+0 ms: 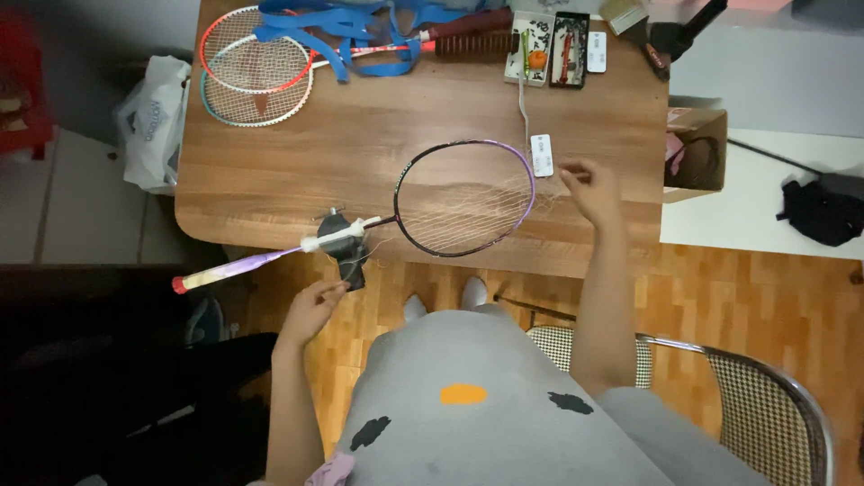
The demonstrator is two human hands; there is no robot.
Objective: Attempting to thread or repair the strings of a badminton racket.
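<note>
The right hand (pixel 594 191) is being kept near the tabletop's (pixel 360 144) front edge, its grip pinching loose strings at the racket's (pixel 463 198) purple rim. The left hand (pixel 310 310), fingers curled, is touching the dark clamp (pixel 346 247) holding the shaft.

Brown wood-grain tabletop (pixel 360 153). Black racket frame (pixel 465 198) with a purple stretch at the head, pale strings, lilac-and-yellow handle (pixel 236 267) ending in a red cap. Red-rimmed racket (pixel 255 51) over a white-and-teal one (pixel 258 103). Bright blue straps (pixel 346 31). Grey garment (pixel 504 405) with orange and black patches. Black-and-white checked chair seat (pixel 760 414). Orange-brown parquet floor (pixel 765 297).
</note>
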